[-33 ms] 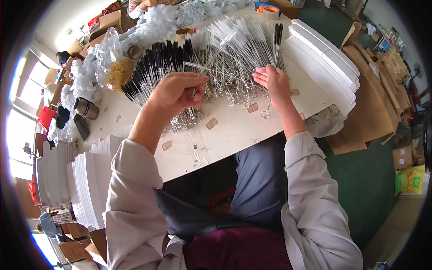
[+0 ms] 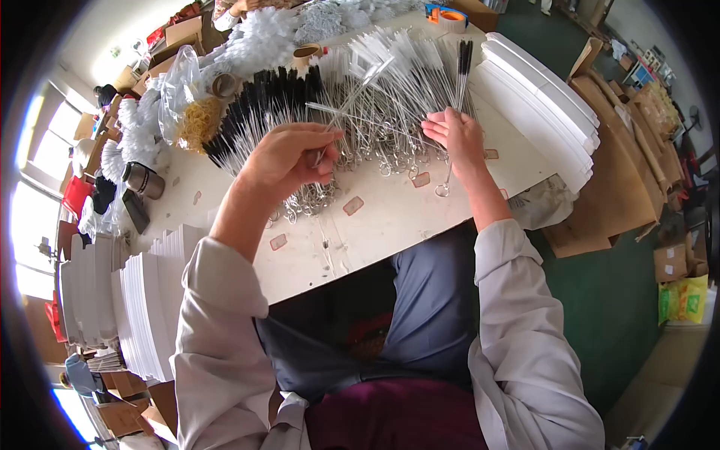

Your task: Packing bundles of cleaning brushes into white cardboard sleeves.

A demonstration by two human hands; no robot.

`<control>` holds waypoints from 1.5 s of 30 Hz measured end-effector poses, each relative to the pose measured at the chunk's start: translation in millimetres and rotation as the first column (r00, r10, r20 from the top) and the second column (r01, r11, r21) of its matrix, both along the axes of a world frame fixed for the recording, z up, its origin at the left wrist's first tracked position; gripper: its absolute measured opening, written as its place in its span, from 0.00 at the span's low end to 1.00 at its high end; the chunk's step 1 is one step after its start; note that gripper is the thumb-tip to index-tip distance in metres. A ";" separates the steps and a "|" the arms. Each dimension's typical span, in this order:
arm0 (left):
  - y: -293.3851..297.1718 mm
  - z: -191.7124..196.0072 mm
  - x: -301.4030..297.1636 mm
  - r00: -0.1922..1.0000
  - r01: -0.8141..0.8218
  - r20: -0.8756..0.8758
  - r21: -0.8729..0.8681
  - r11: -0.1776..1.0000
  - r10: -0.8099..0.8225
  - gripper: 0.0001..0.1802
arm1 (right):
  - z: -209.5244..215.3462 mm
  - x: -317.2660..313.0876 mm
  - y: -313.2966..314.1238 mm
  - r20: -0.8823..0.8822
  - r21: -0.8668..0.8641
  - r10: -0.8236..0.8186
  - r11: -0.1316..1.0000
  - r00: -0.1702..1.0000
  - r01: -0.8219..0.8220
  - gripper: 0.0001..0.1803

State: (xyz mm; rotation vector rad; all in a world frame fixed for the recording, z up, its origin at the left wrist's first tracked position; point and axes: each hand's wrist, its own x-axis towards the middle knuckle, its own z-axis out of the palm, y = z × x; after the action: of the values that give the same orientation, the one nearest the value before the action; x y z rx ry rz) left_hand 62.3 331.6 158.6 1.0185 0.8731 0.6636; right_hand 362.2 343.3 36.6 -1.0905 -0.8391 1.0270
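Note:
My right hand (image 2: 457, 141) is closed round a few thin wire brushes. Their black bristle heads (image 2: 463, 64) stick up above the fingers, and a wire ring end (image 2: 442, 190) hangs below the hand. My left hand (image 2: 291, 156) has its fingers curled, with a glint of thin metal among them; what it grips is mostly hidden. It hovers over the ring ends (image 2: 307, 201) of a heap of black-bristled brushes (image 2: 262, 101). Between my hands lies another heap of brushes with pale bristles (image 2: 397, 64). One clear-looking brush (image 2: 360, 118) lies crosswise over it.
Stacks of white folded card (image 2: 532, 105) stand on the right of the table (image 2: 390, 217), more (image 2: 146, 315) at left. Yellow rubber bands (image 2: 199, 124), tape rolls (image 2: 451, 20) and a flask (image 2: 144, 180) lie around. Cardboard boxes (image 2: 622, 187) stand right. Another person's hand (image 2: 244, 7) shows far back.
My left hand has shifted very slightly to the left. My right hand and the brushes in it look practically still.

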 end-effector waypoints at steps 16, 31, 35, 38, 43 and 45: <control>-154.6 27.9 -105.3 0.944 0.009 -0.330 -0.060 0.998 -0.029 0.13 | 99.1 -33.3 -83.1 0.430 0.182 0.222 0.928 0.875 -0.324 0.23; -176.2 -25.3 -122.0 0.959 0.151 -0.218 -0.152 0.977 -0.182 0.15 | 61.5 -104.9 -187.1 0.262 -0.504 0.909 0.416 0.326 -0.756 0.21; -187.2 -38.5 -131.3 0.990 0.047 -0.128 -0.147 0.988 -0.066 0.15 | 51.9 -102.6 -199.7 0.336 -0.481 0.882 0.461 0.329 -0.745 0.23; -193.7 -40.3 -130.3 0.988 -0.050 -0.153 -0.137 0.989 0.028 0.15 | 44.1 -106.1 -208.9 0.308 -0.466 0.886 0.459 0.348 -0.756 0.24; -200.0 -43.9 -130.1 0.951 -0.149 -0.270 0.030 0.988 0.152 0.15 | 40.3 -106.4 -217.7 0.264 -0.507 0.891 0.453 0.369 -0.733 0.24; -203.2 -41.4 -129.4 0.941 -0.166 -0.285 0.077 0.983 0.181 0.14 | 38.2 -107.7 -222.2 0.243 -0.522 0.895 0.445 0.373 -0.728 0.24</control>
State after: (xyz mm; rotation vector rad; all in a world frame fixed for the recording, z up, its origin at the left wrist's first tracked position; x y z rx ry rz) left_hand -67.1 128.4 117.2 1.1120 1.2205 0.6974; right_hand 254.4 121.1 74.8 -1.2429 -1.8294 1.8418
